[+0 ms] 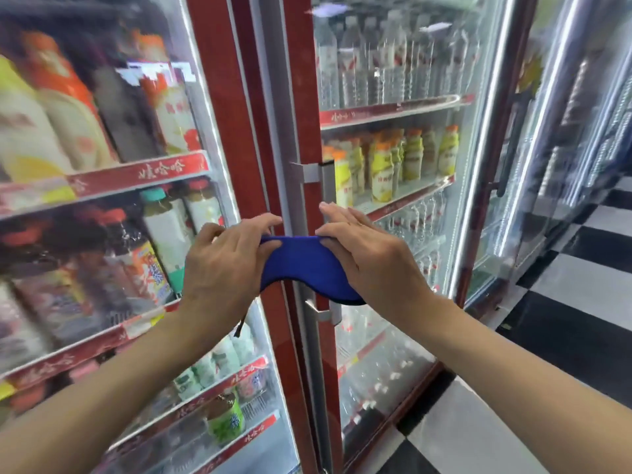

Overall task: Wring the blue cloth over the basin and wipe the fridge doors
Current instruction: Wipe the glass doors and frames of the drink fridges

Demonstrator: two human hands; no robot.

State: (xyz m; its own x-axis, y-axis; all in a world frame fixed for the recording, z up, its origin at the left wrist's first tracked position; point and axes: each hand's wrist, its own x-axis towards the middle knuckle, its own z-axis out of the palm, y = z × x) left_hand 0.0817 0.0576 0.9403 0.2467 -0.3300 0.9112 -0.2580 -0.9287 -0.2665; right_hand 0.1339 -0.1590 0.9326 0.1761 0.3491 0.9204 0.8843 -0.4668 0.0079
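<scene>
My left hand, fingers curled, pinches the left end of the cloth. The cloth hangs at 6 o'clock, before the red frames of 2 fridge doors. My right hand holds its right end, fingers pressed together, thumb clamping the top edge.

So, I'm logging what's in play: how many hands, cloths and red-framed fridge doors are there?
Hands: 2, left hand and right hand
Blue cloth: 1
Red-framed fridge doors: 2, left door and right door
Total: 5
</scene>
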